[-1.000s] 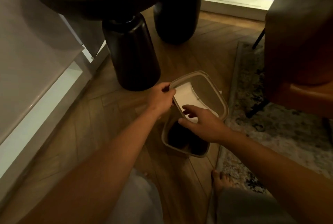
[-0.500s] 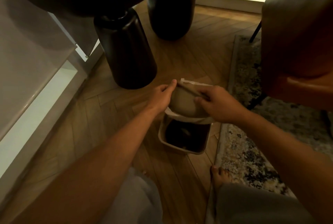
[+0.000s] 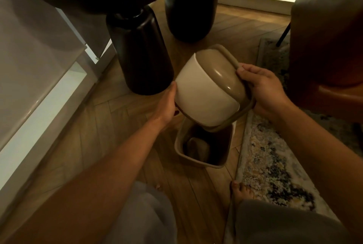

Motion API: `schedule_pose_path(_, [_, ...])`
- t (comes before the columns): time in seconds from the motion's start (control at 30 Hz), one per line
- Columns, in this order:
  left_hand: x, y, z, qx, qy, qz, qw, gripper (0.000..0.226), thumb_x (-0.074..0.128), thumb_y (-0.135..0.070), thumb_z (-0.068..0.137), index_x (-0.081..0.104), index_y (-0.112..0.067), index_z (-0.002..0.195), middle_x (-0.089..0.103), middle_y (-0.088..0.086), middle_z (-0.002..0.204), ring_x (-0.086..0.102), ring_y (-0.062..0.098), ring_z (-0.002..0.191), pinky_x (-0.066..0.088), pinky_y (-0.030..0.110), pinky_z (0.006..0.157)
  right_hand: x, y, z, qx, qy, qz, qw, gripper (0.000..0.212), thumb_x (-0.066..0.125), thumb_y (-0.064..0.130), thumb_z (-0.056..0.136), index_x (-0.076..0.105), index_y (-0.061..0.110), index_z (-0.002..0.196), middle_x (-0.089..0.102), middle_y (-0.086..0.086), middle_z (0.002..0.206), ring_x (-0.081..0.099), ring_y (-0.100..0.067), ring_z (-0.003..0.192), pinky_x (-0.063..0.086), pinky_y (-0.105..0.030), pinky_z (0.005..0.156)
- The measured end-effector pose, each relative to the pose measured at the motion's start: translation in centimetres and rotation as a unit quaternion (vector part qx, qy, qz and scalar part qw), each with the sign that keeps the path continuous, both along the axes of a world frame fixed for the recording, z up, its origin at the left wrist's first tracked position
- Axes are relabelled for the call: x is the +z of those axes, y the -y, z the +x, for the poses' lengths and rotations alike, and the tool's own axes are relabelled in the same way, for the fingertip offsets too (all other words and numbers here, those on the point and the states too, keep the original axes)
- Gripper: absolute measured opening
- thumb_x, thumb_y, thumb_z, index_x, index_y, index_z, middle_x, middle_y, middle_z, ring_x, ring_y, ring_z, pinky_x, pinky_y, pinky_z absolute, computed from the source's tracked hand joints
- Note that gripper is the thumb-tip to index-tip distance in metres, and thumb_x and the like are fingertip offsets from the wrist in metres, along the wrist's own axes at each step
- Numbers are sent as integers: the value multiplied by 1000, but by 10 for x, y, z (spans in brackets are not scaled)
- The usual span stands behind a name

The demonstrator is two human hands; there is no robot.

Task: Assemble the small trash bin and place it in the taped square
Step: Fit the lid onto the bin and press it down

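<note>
Lid assembly held tilted above bin body

Lid (image 3: pixel 208 94) is in the air over the open bin body (image 3: pixel 204 147) on the floor, long axis running near-left to far-right, domed side facing the camera. Left hand (image 3: pixel 167 104) grips its left edge; right hand (image 3: pixel 263 88) clasps the right rim.

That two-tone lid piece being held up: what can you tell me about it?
The lid piece looks like smooth plastic: a cream swing flap set in a tan frame with a raised rim. It is tilted in the air above the open bin body on the wooden floor. The left hand supports its left side; the right hand grips the frame's right edge.
</note>
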State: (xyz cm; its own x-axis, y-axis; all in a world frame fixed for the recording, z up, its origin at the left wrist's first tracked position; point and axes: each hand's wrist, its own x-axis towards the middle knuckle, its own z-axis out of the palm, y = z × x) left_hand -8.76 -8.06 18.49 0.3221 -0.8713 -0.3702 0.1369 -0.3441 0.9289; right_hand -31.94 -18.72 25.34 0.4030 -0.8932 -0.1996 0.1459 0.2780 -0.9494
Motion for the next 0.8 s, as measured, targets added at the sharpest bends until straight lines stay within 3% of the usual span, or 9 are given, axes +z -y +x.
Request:
schedule_pose_path(0.1, [0,-3,6,13,-23,-8,1000,36,31,-68,98,58,-49,112,60,-21,118,54,11,119,49,40,91,-5,4,9,-43,37,44,997,26,62,12,100,72,5,123,76,-14,112,74,-22,95,62,-36,81])
schedule_pose_path(0.3, [-6,-9,13,-8,-66,-18,998,29,36,-64,99,53,-49,118,61,-18,120,58,17,119,53,44,95,-32,13,29,-76,64,163,982,29,62,21,100,74,8,122,79,-14,109,77,-25,87,63,-40,74])
schedule_pose_path(0.47, [-21,-8,18,-13,-15,-7,1000,59,44,-53,101,34,-26,152,57,-17,124,57,7,114,52,37,99,-72,20,40,-102,-77,99,987,29,64,26,99,77,8,118,77,-15,113,73,-28,102,60,-48,93])
schedule_pose_path(0.53, [-28,-10,24,-19,4,5,1000,61,50,-49,100,33,-27,154,56,-11,135,57,4,113,52,34,97,-88,20,40,-103,-155,61,981,24,63,29,101,81,15,106,80,-7,102,75,-21,99,62,-42,88])
schedule_pose_path(0.63, [-37,-11,31,-32,39,30,998,63,57,-48,97,35,-28,153,50,-4,148,53,14,126,48,40,104,-108,14,34,-69,-241,28,968,37,56,44,102,80,24,83,79,9,78,74,-3,74,54,-25,66])
schedule_pose_path(0.7, [-43,-12,30,-44,52,41,997,66,60,-46,96,33,-28,154,48,-2,150,53,15,125,51,35,99,-116,11,29,-41,-273,41,960,47,51,63,95,77,26,82,78,9,77,74,-9,84,53,-28,74])
schedule_pose_path(0.8, [-53,-14,29,-69,79,74,992,74,64,-46,94,30,-25,156,44,1,154,50,19,131,51,36,101,-124,8,23,7,-293,92,952,87,50,97,64,77,27,108,76,6,108,68,-20,109,52,-41,101])
